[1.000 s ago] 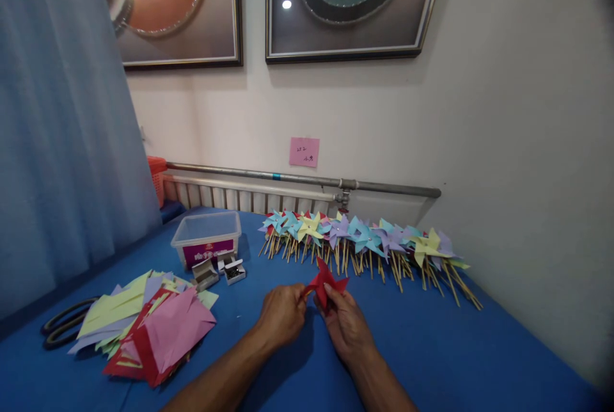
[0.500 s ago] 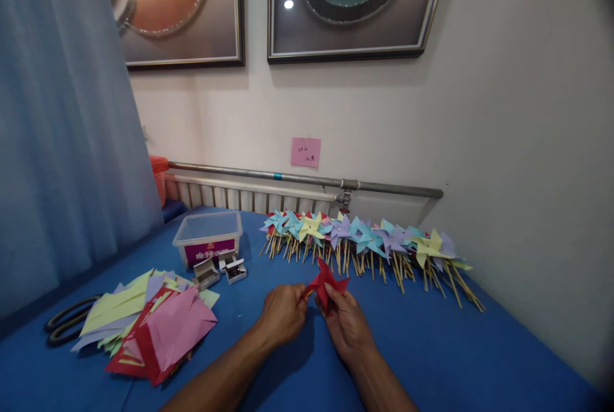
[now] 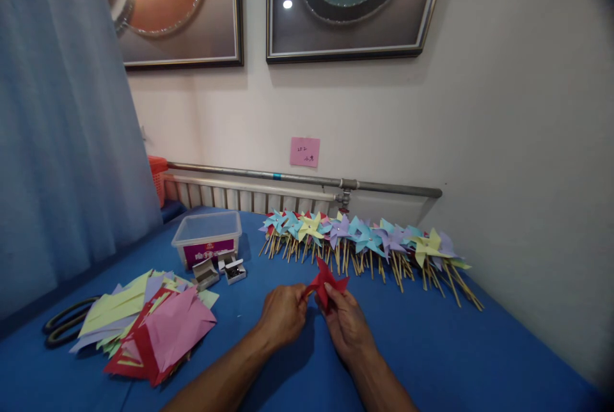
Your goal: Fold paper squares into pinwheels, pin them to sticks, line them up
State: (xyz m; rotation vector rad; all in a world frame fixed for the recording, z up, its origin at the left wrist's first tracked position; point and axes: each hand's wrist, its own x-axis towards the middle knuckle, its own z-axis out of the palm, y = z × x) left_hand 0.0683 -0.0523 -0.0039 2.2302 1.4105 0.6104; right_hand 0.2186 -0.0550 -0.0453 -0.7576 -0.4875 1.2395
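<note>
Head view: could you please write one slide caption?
Right hand holds a red paper pinwheel, left hand at its edge, before a row of colourful pinwheels.

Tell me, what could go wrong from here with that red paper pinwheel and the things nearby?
The red paper pinwheel, between the left hand and right hand, might crease or tear if pressed hard. The small open box could spill its dark little pieces if knocked. The uneven pile of colored paper might slide if the left forearm brushed it.

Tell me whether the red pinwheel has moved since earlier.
No: the red pinwheel shows no visible shift, staying below and slightly right of the pink note.
</note>
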